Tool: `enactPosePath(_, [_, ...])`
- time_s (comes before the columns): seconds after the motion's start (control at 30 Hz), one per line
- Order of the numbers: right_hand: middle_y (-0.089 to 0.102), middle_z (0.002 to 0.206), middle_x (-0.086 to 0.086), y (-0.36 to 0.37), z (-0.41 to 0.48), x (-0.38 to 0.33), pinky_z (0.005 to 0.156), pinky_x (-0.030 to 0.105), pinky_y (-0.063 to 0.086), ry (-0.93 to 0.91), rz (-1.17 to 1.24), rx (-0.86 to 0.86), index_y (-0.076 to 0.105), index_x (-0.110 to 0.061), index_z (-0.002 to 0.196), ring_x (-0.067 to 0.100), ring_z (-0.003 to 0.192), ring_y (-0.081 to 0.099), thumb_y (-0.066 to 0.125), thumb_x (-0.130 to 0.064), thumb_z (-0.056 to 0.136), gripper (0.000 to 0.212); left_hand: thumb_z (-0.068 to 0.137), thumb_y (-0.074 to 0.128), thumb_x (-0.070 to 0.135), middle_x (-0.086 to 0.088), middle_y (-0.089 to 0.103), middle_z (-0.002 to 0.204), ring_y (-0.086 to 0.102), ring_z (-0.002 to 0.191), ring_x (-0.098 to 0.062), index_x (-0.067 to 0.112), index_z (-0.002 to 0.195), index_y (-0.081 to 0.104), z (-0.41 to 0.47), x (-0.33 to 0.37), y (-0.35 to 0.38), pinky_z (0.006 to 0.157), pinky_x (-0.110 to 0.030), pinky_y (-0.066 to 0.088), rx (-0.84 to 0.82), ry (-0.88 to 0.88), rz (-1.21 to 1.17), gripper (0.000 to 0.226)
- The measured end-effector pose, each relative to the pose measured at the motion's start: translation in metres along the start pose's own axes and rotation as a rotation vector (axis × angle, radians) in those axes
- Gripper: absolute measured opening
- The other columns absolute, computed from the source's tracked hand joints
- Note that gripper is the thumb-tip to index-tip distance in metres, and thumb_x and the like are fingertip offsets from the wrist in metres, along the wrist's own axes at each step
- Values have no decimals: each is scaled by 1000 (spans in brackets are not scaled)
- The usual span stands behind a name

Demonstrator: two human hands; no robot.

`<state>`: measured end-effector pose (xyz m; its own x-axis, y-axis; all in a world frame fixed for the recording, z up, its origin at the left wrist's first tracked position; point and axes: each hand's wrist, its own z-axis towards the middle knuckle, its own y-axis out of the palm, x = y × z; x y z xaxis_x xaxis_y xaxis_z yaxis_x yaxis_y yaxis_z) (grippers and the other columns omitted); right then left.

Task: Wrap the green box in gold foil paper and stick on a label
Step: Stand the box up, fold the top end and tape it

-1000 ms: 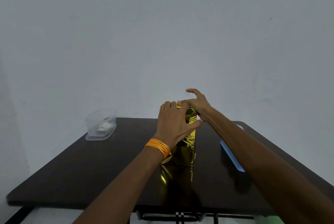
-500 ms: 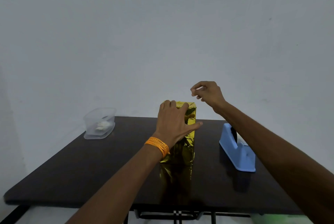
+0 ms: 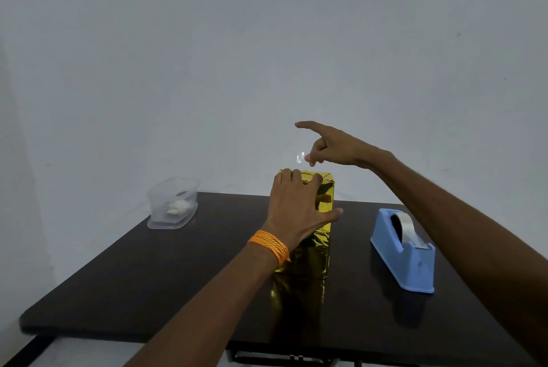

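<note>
The box (image 3: 321,236), wrapped all over in wrinkled gold foil, stands upright in the middle of the dark table (image 3: 148,277). No green shows. My left hand (image 3: 293,209) holds it from the near side, with the fingertips bent over the top edge and the thumb spread across the front face. An orange band sits on that wrist. My right hand (image 3: 335,144) hovers just above and to the right of the box top, apart from it. Its index finger points left, and the thumb and another finger pinch a small clear piece of tape (image 3: 300,157).
A blue tape dispenser (image 3: 406,260) with a roll of clear tape stands right of the box. A clear plastic container (image 3: 173,203) with small white items sits at the table's far left corner. A plain wall rises behind the table.
My right hand has lifted off the box top and moved up and right, with its index finger now straightened. The left hand has stayed on the box.
</note>
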<state>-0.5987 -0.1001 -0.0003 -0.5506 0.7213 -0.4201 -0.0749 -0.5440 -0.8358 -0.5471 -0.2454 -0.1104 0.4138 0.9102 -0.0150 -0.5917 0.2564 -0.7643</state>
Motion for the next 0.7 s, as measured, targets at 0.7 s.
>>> enactPosePath(0.7, [68,88,3,7,35,19,76,36,46,143,-101,-237,34,-28,150,19,79,55,73,-11,88,75,83,42,78,-13,50,133,41,123,-29,25,141,41,0,0,0,106,-43,30,32,11,23,79])
